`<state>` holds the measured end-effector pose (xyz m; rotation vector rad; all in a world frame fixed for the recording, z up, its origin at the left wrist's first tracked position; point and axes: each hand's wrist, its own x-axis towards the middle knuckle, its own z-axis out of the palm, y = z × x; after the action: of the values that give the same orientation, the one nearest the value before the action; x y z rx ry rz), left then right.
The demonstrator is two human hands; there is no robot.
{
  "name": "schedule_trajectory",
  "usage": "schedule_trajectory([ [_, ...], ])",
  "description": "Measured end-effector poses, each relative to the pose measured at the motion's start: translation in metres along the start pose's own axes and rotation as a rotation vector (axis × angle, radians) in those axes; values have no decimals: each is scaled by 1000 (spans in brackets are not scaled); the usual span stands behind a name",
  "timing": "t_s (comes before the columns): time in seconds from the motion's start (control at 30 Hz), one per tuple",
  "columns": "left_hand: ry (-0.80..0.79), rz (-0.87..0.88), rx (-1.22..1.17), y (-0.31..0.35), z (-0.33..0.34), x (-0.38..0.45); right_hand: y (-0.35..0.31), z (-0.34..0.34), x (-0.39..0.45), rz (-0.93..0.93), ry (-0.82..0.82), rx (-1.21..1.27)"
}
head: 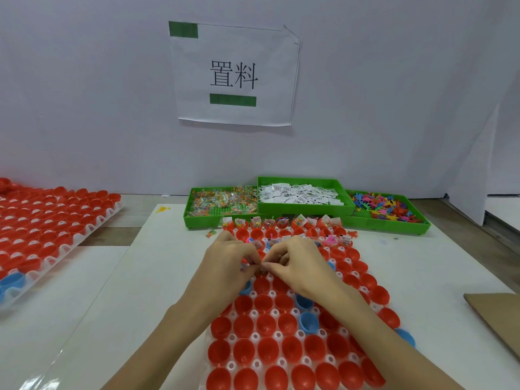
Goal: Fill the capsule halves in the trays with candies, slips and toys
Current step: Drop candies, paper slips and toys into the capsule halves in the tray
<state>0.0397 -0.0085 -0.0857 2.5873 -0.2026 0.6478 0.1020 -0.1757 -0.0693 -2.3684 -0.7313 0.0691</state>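
Observation:
A clear tray [254, 364] of red capsule halves [266, 325], with a few blue ones [309, 322], lies in front of me. Its two far rows hold candy packets, slips and toys [299, 220]. Above the tray's third or fourth row my left hand [229, 256] and my right hand [298, 257] meet, fingertips pinching small candy packets [260, 267] between them. Three green bins stand behind the tray: candy packets [222, 202], white slips [298, 194], coloured toys [385, 208].
A second tray of red capsule halves [50, 218] lies at the left, one blue half [12, 280] at its near corner. A brown cardboard sheet [495, 319] sits at the right edge. A loose candy packet [211, 234] and a yellow toy [163, 209] lie on the white sheet.

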Motion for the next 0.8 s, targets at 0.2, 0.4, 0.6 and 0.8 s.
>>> schedule_trajectory([
  [0.2,-18,-22,-1,-1,3,1,0,2,0,-31,29,-19],
  [0.4,-76,-24,42,-2,4,3,1,-6,0,-33,-10,4],
  [0.6,-34,-69,-117,-3,-14,2,9,-30,-5,-20,25,194],
  [0.8,-51,-104,-170,-8,-24,1,22,-53,-18,-34,93,357],
])
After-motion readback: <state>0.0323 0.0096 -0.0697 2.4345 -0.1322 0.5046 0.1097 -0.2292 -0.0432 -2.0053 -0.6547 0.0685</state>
